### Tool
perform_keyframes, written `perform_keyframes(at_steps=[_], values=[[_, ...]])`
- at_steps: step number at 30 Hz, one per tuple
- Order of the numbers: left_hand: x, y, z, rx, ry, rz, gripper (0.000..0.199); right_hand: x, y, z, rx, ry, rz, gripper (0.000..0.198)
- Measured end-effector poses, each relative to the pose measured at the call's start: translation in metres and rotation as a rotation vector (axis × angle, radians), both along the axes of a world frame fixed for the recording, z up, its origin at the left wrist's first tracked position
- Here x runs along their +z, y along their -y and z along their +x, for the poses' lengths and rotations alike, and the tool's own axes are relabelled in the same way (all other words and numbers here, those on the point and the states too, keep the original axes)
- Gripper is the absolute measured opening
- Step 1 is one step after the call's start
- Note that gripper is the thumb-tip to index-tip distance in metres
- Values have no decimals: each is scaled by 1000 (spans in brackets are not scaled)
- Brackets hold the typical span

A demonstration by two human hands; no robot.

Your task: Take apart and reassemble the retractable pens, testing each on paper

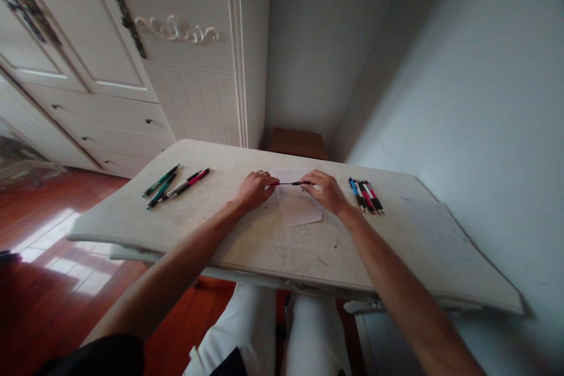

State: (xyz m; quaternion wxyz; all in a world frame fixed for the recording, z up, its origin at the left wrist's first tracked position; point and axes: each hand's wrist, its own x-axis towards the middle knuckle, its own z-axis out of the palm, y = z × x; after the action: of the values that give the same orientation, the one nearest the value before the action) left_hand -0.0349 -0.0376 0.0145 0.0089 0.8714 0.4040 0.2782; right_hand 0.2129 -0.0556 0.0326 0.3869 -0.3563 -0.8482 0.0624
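Observation:
My left hand (254,190), with a ring on one finger, pinches the pink part (274,184) of a pen over the middle of the table. My right hand (325,189) has its fingers closed on the pen's black part (296,183). A thin dark rod, which looks like the refill, spans the space between the two parts. Below the hands lies a sheet of white paper (299,209). To the left are several pens, green ones (162,181) and a pink and black one (192,182). A row of several pens (366,196) lies right of my right hand.
The white table (264,252) has a raised front edge close to my knees. A sheet with handwriting (440,229) lies at its right. Small scraps (335,243) sit near the front. A white wardrobe (189,41) stands behind left, a wall (493,88) at right, a brown wooden piece (298,142) behind.

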Motion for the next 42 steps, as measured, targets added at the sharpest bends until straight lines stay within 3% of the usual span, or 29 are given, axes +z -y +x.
perform_keyframes(at_steps=[24, 31, 37, 42], values=[[-6, 0, 7, -129, 47, 31, 23, -5, 5, -19, 49, 4, 8, 22], [-4, 2, 7, -105, 44, 19, 25, -6, 5, -20, 28, 19, -20, 21], [5, 9, 10, -46, -40, 79, 25, -9, 4, -26, -90, 96, -44, 22], [8, 12, 9, -24, -65, 121, 23, -6, 6, -32, -111, 11, -115, 22]])
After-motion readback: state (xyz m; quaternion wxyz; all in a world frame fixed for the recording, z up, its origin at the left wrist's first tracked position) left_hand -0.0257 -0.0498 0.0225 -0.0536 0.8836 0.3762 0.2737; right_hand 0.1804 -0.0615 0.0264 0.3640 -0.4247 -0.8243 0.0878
